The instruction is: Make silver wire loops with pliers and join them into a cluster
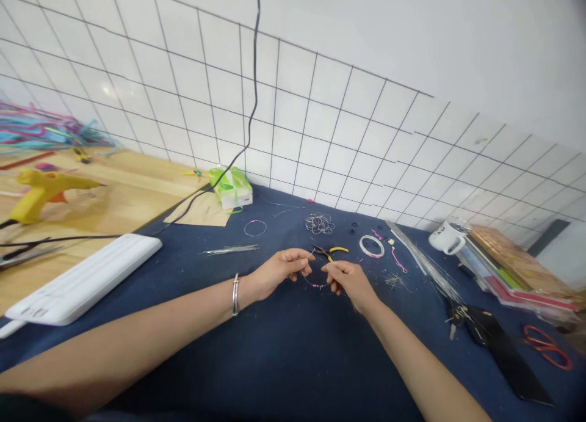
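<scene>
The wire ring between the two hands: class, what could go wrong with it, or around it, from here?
The thin wire ring sits in the fingertips of the left hand and right hand, so it might slip or bend, and its small pink pieces could shift.

The yellow-handled pliers lie just beyond the fingers and could get knocked.

Loose wire bits beside the right hand might prick it.

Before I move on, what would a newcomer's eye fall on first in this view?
Probably the bare left hand and right hand at the centre, pinching a thin wire loop with pink bits between them over a dark blue cloth. Next, perhaps, the bright yellow plastic glue gun on the pale wooden surface at far left, and the long white block, seemingly a power strip, at lower left.
</scene>
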